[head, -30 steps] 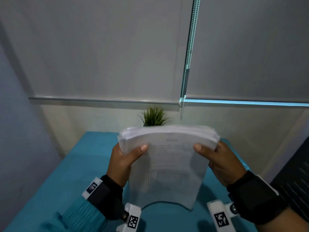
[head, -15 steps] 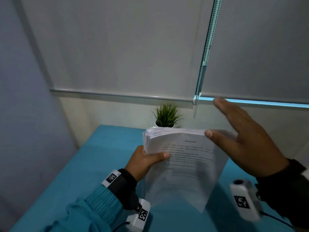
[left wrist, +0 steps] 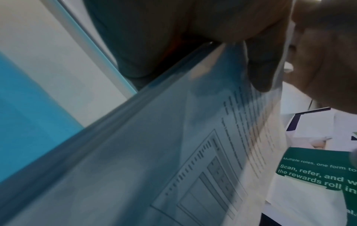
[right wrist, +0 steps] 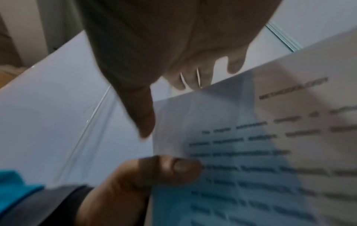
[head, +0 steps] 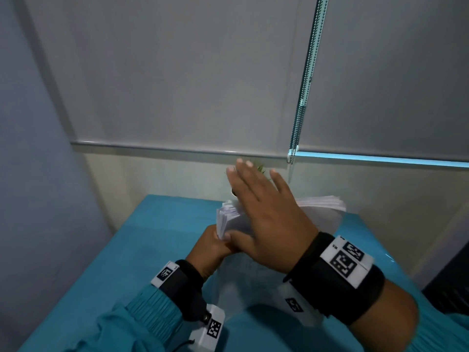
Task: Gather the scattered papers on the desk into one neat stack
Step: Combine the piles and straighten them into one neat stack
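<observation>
A thick stack of white printed papers point(head: 322, 207) stands on edge on the teal desk point(head: 152, 250). My left hand point(head: 219, 241) grips its left edge, and the thumb point(right wrist: 173, 169) lies on the front sheet point(right wrist: 270, 137). The right hand point(head: 256, 199) is flat with straight fingers. It lies across the stack's upper left part and hides most of the front page. Whether it touches the paper I cannot tell. In the left wrist view the stack's side point(left wrist: 135, 145) fills the frame, with the thumb point(left wrist: 260, 68) on the printed sheet.
A small green plant point(head: 261, 169) stands at the desk's back edge, mostly hidden behind my right hand. Grey roller blinds with a bead chain point(head: 305, 97) hang behind. A wall bounds the left. A green and white printed notice point(left wrist: 313, 175) shows in the left wrist view.
The right hand let go of the stack's right edge, rose open, then swung left across the top of the stack. My left hand has kept its hold on the left edge.
</observation>
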The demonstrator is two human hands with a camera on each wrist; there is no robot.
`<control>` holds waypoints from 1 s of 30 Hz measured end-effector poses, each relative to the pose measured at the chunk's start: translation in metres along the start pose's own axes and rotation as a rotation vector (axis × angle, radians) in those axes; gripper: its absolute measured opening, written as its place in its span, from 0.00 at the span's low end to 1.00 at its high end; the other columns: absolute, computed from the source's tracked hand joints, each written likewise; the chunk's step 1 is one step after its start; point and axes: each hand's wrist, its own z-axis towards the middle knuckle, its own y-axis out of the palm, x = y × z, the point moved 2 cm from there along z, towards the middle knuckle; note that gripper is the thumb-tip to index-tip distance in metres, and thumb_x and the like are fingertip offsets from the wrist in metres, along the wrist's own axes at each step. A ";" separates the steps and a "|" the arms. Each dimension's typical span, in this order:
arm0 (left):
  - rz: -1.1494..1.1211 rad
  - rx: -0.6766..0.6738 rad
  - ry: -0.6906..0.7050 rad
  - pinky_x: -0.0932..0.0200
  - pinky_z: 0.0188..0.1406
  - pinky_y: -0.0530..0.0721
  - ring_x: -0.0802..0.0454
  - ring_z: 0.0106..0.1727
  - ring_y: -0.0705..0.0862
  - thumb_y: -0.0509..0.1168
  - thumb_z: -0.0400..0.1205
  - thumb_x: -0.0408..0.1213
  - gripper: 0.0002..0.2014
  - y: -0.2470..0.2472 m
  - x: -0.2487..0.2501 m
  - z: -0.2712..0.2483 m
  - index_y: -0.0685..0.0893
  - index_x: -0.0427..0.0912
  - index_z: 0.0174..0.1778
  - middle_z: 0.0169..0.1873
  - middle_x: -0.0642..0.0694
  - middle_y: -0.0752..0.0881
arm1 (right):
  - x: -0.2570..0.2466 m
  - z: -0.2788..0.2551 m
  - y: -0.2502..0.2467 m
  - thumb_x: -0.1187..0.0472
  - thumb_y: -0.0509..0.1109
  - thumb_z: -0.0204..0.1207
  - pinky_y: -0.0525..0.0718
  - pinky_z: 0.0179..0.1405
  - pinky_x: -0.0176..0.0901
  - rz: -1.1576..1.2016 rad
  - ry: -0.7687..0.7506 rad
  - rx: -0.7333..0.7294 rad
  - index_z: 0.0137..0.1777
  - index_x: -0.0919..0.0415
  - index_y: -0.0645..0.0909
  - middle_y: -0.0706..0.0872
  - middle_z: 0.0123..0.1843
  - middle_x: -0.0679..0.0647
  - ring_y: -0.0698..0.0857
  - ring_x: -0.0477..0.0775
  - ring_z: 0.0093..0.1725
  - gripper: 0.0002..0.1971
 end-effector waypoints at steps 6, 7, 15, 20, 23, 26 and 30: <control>-0.029 0.040 -0.069 0.43 0.61 0.84 0.45 0.51 0.89 0.80 0.60 0.46 0.19 -0.001 -0.001 -0.002 0.94 0.47 0.46 0.51 0.36 0.92 | 0.023 -0.006 -0.003 0.31 0.61 0.72 0.43 0.83 0.57 -0.014 0.040 -0.025 0.85 0.53 0.39 0.41 0.87 0.52 0.43 0.50 0.85 0.51; -0.039 0.038 -0.085 0.43 0.63 0.84 0.43 0.52 0.90 0.80 0.61 0.46 0.20 -0.002 -0.001 -0.002 0.94 0.45 0.48 0.51 0.35 0.92 | 0.034 -0.010 -0.004 0.30 0.61 0.72 0.43 0.83 0.57 -0.044 0.063 -0.050 0.85 0.53 0.39 0.42 0.87 0.52 0.44 0.50 0.85 0.51; -0.052 0.011 -0.155 0.38 0.64 0.84 0.35 0.56 0.89 0.79 0.65 0.48 0.23 -0.002 -0.004 0.000 0.92 0.39 0.52 0.52 0.36 0.91 | 0.104 -0.044 -0.014 0.24 0.66 0.60 0.53 0.83 0.49 0.123 0.232 0.074 0.83 0.42 0.46 0.54 0.85 0.42 0.54 0.42 0.83 0.55; -0.095 -0.004 -0.137 0.41 0.61 0.86 0.38 0.54 0.89 0.78 0.65 0.47 0.21 -0.006 -0.004 -0.002 0.91 0.42 0.52 0.54 0.35 0.91 | 0.137 -0.080 0.039 0.49 0.89 0.44 0.75 0.65 0.28 1.220 0.524 0.337 0.82 0.48 0.54 0.67 0.79 0.46 0.68 0.45 0.78 0.66; -0.051 0.007 -0.100 0.44 0.61 0.86 0.41 0.56 0.89 0.80 0.62 0.46 0.28 -0.001 -0.005 -0.004 0.88 0.40 0.58 0.54 0.37 0.91 | 0.118 -0.091 0.083 0.59 0.86 0.51 0.85 0.50 0.32 1.482 0.599 0.255 0.70 0.64 0.75 0.89 0.60 0.52 0.86 0.48 0.61 0.44; 0.030 0.075 -0.058 0.39 0.64 0.84 0.44 0.58 0.89 0.80 0.64 0.49 0.29 0.003 -0.007 -0.003 0.87 0.41 0.60 0.55 0.42 0.91 | 0.094 -0.089 0.098 0.43 0.76 0.67 0.84 0.48 0.32 1.242 0.657 0.280 0.50 0.52 0.85 0.91 0.44 0.35 0.87 0.31 0.46 0.17; 0.201 0.090 0.040 0.41 0.70 0.81 0.56 0.64 0.85 0.67 0.80 0.54 0.21 0.027 0.003 -0.004 0.81 0.53 0.69 0.61 0.54 0.88 | 0.071 -0.078 0.094 0.32 0.63 0.73 0.85 0.58 0.46 1.104 0.653 0.263 0.55 0.52 0.85 0.91 0.50 0.43 0.88 0.40 0.53 0.26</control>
